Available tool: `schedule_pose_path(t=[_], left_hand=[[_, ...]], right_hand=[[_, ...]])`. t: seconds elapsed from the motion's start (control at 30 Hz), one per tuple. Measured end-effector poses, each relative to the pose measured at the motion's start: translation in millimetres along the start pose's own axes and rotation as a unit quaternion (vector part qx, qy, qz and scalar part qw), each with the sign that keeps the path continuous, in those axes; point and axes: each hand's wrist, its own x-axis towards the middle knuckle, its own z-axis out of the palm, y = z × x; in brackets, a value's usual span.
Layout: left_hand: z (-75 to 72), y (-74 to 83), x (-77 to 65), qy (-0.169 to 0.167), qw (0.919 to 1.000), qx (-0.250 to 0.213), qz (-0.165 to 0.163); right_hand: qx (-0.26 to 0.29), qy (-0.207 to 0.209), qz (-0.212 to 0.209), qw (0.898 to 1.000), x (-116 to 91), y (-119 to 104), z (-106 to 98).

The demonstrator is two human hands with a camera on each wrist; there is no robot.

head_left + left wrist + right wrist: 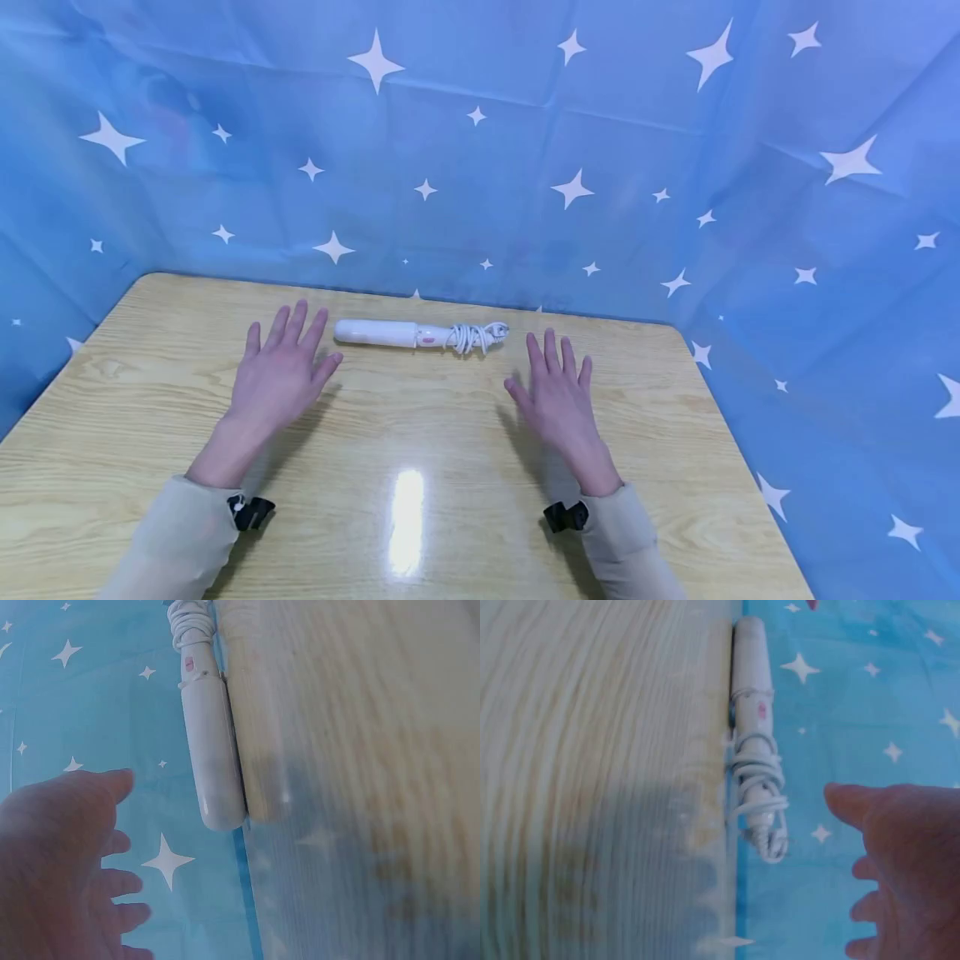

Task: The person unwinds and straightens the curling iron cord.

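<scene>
A white hair iron (375, 332) lies crosswise near the far side of the table. Its long rounded barrel (214, 754) points left, and a pink mark shows on the handle. White cord (759, 780) is wound in several loops around the handle's right end. My left hand (279, 379), palm down with fingers spread, is just left of the barrel and holds nothing. To the right of the corded end, my right hand (558, 404) is also palm down, fingers extended and nothing in it. Both hands cast shadows on the wood.
The light wood table (480, 442) has a glossy top with a bright reflection near the front middle. A blue cloth (465, 150) with white stars hangs behind the table and along its sides. Each sleeve cuff carries a small black device (251, 512).
</scene>
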Motion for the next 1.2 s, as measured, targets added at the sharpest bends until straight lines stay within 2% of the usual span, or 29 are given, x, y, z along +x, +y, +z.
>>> schedule_pose_path(t=[0.2, 0.27, 0.37, 0.5, 0.7, 0.8, 0.9, 1.07, 1.2], left_hand=[[-0.3, -8.1, 6.2, -0.025, 0.9989, -0.041, -0.001], [0.2, -12.4, 9.7, -0.031, 0.9973, -0.066, 0.000], [2.8, -20.8, 14.9, -0.039, 0.9932, -0.109, 0.006], [10.6, -33.3, 22.5, -0.051, 0.9819, -0.182, 0.010], [21.7, -47.6, 33.9, -0.079, 0.9571, -0.278, -0.021], [25.5, -50.6, 39.9, -0.094, 0.9495, -0.297, -0.041], [28.0, -51.4, 43.8, -0.108, 0.9453, -0.303, -0.054], [32.9, -52.1, 47.5, -0.116, 0.9425, -0.310, -0.045], [38.0, -52.9, 50.2, -0.115, 0.9435, -0.309, -0.032]], right_hand=[[0.079, -0.004, -0.047, 0.996, 17, 17, 7], [0.114, -0.006, -0.057, 0.992, 23, 23, 10], [0.184, -0.020, -0.047, 0.982, 32, 32, 17], [0.260, -0.040, -0.010, 0.965, 41, 39, 26], [0.296, -0.052, 0.002, 0.954, 52, 44, 35], [0.310, -0.058, 0.005, 0.949, 57, 48, 39], [0.331, -0.069, 0.011, 0.941, 62, 50, 43], [0.365, -0.084, 0.016, 0.927, 67, 46, 42], [0.378, -0.077, 0.015, 0.922, 73, 44, 44]])
